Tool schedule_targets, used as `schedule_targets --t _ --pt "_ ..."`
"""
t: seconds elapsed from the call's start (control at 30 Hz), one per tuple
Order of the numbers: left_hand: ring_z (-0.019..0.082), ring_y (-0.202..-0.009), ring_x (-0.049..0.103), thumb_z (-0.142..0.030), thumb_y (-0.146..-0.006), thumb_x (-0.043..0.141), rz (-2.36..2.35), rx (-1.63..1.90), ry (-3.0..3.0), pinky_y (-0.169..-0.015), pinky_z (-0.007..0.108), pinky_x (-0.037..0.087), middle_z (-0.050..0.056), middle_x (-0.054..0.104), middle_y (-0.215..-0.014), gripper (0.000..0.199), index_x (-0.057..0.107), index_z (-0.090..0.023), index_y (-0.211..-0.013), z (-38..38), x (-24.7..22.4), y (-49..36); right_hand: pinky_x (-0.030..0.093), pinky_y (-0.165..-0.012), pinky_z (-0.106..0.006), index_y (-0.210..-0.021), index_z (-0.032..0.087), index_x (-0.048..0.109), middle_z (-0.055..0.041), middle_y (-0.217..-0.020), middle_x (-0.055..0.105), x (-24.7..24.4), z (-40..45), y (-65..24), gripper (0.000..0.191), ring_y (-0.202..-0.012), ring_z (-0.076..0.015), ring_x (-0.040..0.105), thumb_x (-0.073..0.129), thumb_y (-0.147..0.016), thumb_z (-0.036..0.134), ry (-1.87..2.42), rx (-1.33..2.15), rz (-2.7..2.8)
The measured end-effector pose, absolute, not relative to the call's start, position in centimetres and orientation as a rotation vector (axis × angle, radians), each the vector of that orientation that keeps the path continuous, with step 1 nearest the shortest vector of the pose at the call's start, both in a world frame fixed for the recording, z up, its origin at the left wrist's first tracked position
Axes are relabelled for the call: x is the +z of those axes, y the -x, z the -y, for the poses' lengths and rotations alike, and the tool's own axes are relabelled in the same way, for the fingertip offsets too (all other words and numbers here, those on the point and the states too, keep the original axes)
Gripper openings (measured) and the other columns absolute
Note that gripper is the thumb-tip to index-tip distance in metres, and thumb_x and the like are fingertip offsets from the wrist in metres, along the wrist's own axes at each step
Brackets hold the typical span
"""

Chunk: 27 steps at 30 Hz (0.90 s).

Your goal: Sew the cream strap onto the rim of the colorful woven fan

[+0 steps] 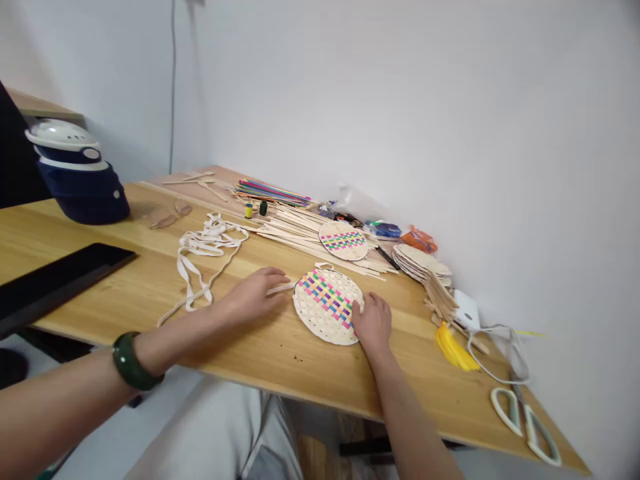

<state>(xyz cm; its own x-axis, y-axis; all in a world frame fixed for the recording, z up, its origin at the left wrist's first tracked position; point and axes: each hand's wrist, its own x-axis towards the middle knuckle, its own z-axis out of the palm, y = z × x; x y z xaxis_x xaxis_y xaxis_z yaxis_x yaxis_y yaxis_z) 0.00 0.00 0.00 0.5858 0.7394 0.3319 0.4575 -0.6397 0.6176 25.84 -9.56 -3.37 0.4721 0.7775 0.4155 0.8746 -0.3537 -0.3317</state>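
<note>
A round woven fan panel (327, 307) lies on the wooden table, pale with pink, green, yellow and purple strips across it. My right hand (374, 323) grips its right edge, thumb on top. Left of the panel, my left hand (257, 293) is closed on a white fabric tape (281, 289), which runs to the panel's left edge. A small loop of the tape stands at the panel's top edge. More of the tape lies in a loose tangle (207, 243) behind my left forearm, which wears a dark green bangle (131, 363).
Behind lie wooden strips (295, 230), coloured sticks (273, 192), two thread spools (249, 211) and another woven disc (343, 241). Rightward are stacked discs (420, 260), a yellow tassel (455, 348) and scissors (525, 420). A phone (65, 280), eyeglasses (173, 213) and a navy container (83, 183) occupy the left.
</note>
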Motion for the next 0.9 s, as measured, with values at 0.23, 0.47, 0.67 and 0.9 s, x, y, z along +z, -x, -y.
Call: schedule_targets --t 0.23,0.47,0.67,0.9 --pt "0.036 -0.125 0.050 -0.045 -0.074 0.056 -1.075 0.757 -2.236 -0.106 0.047 0.037 0.022 0.055 -0.134 0.065 0.056 -0.008 -0.128 0.3 -0.6 -2.5 0.032 -0.103 -0.044 -0.110 0.009 0.065 -0.0168 -0.109 0.066 -3.1 9.9 -26.0 0.037 -0.110 -0.0320 0.052 0.052 -0.077 0.019 2.020 -0.051 1.358" --pt "0.038 -0.120 0.054 -0.041 -0.067 0.063 -1.135 0.808 -2.079 -0.103 0.048 0.040 0.023 0.060 -0.127 0.068 0.056 -0.008 -0.126 1.3 -1.6 -2.9 0.046 -0.093 -0.042 -0.124 0.010 0.055 -0.0121 -0.101 0.068 -3.0 9.8 -25.5 0.053 -0.098 -0.0257 0.061 0.055 -0.075 0.029 1.662 0.378 1.168" --pt "0.027 -0.106 0.064 -0.040 -0.077 0.051 -1.079 0.972 -1.905 -0.096 0.040 0.048 0.017 0.066 -0.117 0.066 0.048 -0.005 -0.133 1.7 -1.7 -2.4 0.054 -0.071 -0.036 -0.122 0.017 0.057 -0.0086 -0.098 0.073 -1.5 10.5 -24.6 0.061 -0.081 -0.0238 0.068 0.070 -0.068 0.043 1.360 0.820 0.980" --pt "0.027 -0.101 0.065 -0.046 -0.080 0.053 -1.028 1.034 -1.867 -0.091 0.041 0.051 0.015 0.067 -0.113 0.059 0.056 -0.008 -0.125 2.0 -0.6 -0.2 0.054 -0.067 -0.031 -0.094 0.016 0.071 -0.0063 -0.087 0.075 0.1 12.3 -24.1 0.037 -0.073 -0.0204 0.068 0.079 -0.063 0.036 1.231 1.080 0.870"
